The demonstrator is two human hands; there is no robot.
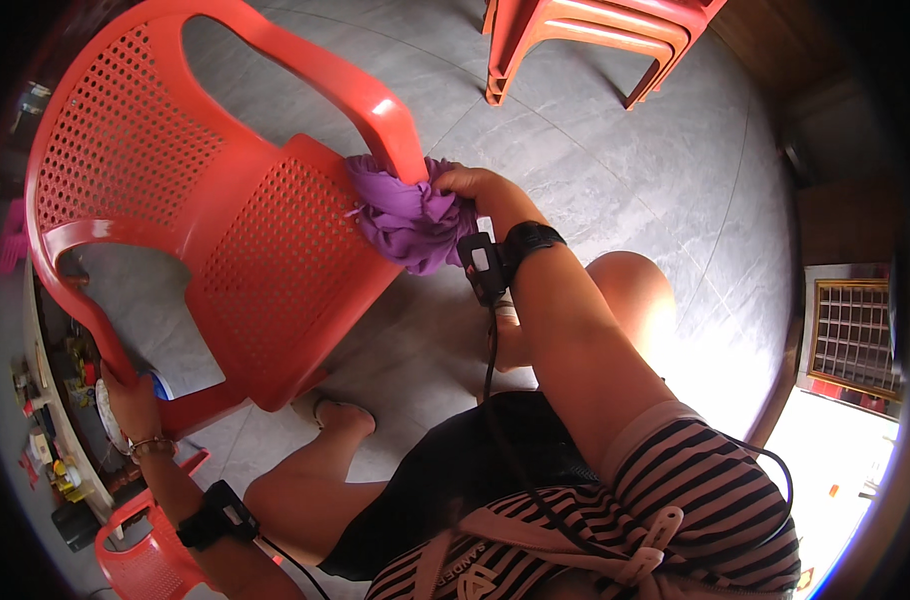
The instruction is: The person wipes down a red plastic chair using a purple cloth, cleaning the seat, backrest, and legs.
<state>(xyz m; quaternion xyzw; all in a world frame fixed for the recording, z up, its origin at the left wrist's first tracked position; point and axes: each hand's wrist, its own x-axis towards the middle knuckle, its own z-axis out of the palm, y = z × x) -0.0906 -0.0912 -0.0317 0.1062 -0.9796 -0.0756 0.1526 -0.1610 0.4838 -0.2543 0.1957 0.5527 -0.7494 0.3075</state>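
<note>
A red plastic armchair (290,247) with a perforated seat and back stands tilted in front of me. My right hand (473,184) grips a bunched purple cloth (413,217) wrapped about the front end of one armrest. Around the front of the other armrest, at the lower left, my left hand (133,405) is closed. Both wrists or forearms carry black strapped devices with cables.
Stacked red plastic stools or chairs (597,34) stand at the top. A smaller red chair (143,551) is at the lower left, beside a shelf (72,442) with assorted items. My bent knees flank the grey tiled floor (605,165).
</note>
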